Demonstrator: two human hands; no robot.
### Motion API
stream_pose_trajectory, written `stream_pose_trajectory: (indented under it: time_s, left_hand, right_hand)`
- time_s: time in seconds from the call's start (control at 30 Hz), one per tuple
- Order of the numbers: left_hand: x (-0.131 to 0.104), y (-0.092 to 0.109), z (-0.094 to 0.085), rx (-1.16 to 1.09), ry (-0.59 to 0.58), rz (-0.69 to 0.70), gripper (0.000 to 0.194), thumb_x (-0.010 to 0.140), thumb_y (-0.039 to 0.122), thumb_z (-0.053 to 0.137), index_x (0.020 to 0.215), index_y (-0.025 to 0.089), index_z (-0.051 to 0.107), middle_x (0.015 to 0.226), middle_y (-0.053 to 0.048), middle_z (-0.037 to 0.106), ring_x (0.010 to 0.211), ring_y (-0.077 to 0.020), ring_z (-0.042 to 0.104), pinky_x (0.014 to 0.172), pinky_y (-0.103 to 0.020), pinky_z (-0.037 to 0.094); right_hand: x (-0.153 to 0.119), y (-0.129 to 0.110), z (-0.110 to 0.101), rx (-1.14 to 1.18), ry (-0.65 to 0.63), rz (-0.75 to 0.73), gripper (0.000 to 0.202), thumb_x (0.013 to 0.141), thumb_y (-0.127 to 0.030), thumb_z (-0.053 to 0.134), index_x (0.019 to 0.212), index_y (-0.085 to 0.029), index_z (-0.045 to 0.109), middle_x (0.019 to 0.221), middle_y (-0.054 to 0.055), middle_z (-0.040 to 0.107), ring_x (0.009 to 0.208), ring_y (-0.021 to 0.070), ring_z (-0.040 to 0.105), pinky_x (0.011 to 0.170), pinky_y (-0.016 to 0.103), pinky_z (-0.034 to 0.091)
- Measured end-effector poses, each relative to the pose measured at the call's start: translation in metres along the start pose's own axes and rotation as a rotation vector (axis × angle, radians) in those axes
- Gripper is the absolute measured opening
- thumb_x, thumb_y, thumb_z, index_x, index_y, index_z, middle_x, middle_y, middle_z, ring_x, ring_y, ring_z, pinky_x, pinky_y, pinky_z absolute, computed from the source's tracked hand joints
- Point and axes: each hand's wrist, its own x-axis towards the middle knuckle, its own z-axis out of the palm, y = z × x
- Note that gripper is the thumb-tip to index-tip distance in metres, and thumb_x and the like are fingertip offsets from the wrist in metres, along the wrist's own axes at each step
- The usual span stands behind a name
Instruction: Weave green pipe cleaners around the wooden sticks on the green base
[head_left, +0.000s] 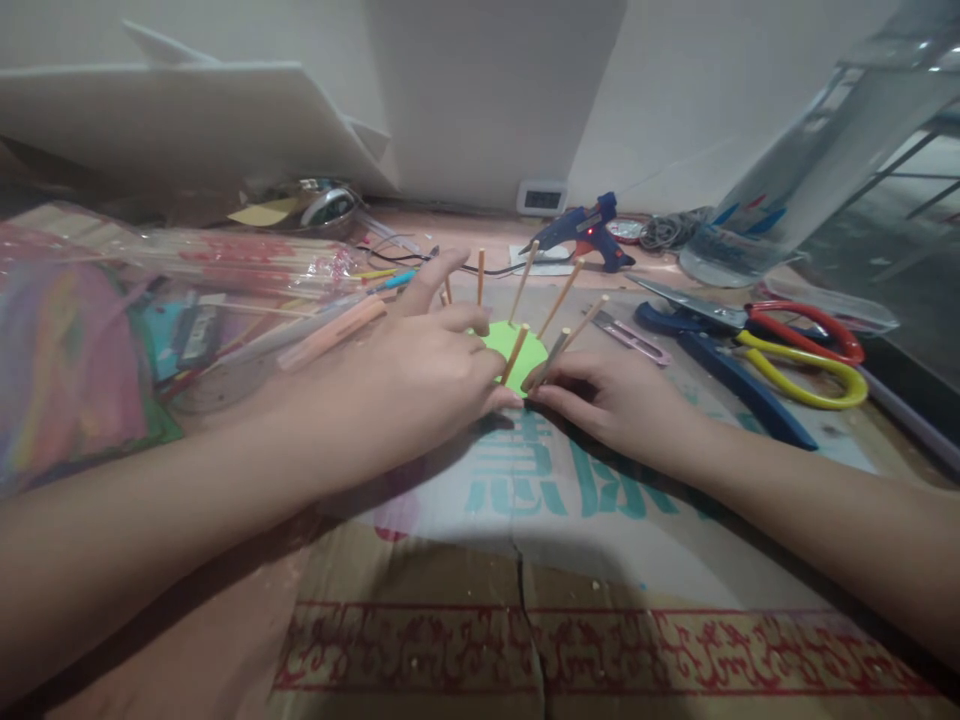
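A bright green disc (517,345) lies on the cardboard, with several thin wooden sticks standing up around its rim, some leaning outward. My left hand (439,365) curls over the disc's left side, thumb at the near edge and index finger raised; its inner fingertips are partly hidden. Close to that thumb leans one wooden stick (515,355). From the right, my right hand (619,395) pinches the lower part of another wooden stick (556,352) at the disc's near right edge.
Behind the disc lies a blue glue gun (581,232) with a red light. On the right are a utility knife (630,337), red-and-yellow-handled pliers (802,365), blue-handled scissors (742,385) and a clear jug (810,170). Wrapped sticks (247,258) and an orange marker (334,333) lie left.
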Motion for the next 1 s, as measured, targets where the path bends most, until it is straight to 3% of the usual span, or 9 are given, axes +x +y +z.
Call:
stream_pose_trajectory:
  time_s: [0.13, 0.27, 0.43, 0.57, 1.0]
  left_hand:
    - [0.01, 0.005, -0.01, 0.226, 0.073, 0.096, 0.032, 0.091, 0.049, 0.057, 0.078, 0.021, 0.068, 0.083, -0.004, 0.069, 0.105, -0.0263, 0.061, 0.12, -0.057, 0.014]
    - [0.022, 0.005, -0.026, 0.118, 0.049, 0.064, 0.028, 0.088, 0.048, 0.06, 0.075, 0.025, 0.071, 0.079, 0.0, 0.069, 0.1, -0.0251, 0.061, 0.112, -0.054, 0.027]
    - [0.027, 0.002, -0.034, 0.035, -0.06, -0.052, 0.023, 0.086, 0.046, 0.062, 0.084, 0.026, 0.073, 0.078, 0.0, 0.07, 0.084, -0.0214, 0.063, 0.09, -0.039, 0.044]
    - [0.027, -0.002, -0.03, -0.031, -0.074, -0.155, 0.025, 0.086, 0.046, 0.061, 0.08, 0.023, 0.069, 0.075, 0.001, 0.069, 0.072, -0.0181, 0.062, 0.076, -0.032, 0.045]
    - [0.032, -0.006, -0.031, -0.115, -0.061, -0.213, 0.028, 0.085, 0.046, 0.061, 0.079, 0.02, 0.07, 0.07, 0.001, 0.068, 0.065, -0.0147, 0.061, 0.069, -0.027, 0.045]
  right_hand:
    - [0.0, 0.001, 0.0, 0.007, 0.008, -0.013, 0.017, 0.094, -0.027, 0.058, 0.093, -0.021, 0.074, 0.083, 0.001, 0.075, 0.073, 0.0146, 0.064, 0.066, 0.026, 0.043]
    - [-0.001, 0.002, 0.0, 0.025, 0.005, -0.019, 0.017, 0.093, -0.027, 0.058, 0.093, -0.021, 0.074, 0.083, 0.002, 0.075, 0.073, 0.0149, 0.064, 0.066, 0.026, 0.044]
    - [0.0, 0.0, -0.001, 0.025, -0.018, 0.018, 0.018, 0.094, -0.028, 0.057, 0.093, -0.022, 0.074, 0.086, 0.002, 0.075, 0.075, 0.0154, 0.065, 0.069, 0.027, 0.046]
    - [0.001, -0.001, -0.002, 0.009, -0.029, 0.025, 0.019, 0.094, -0.029, 0.056, 0.096, -0.023, 0.074, 0.089, 0.002, 0.076, 0.079, 0.0168, 0.067, 0.071, 0.027, 0.046]
    - [-0.004, -0.007, -0.018, -0.098, -0.016, 0.092, 0.019, 0.093, -0.031, 0.059, 0.103, -0.023, 0.073, 0.092, 0.004, 0.077, 0.073, 0.0166, 0.068, 0.065, 0.027, 0.046]
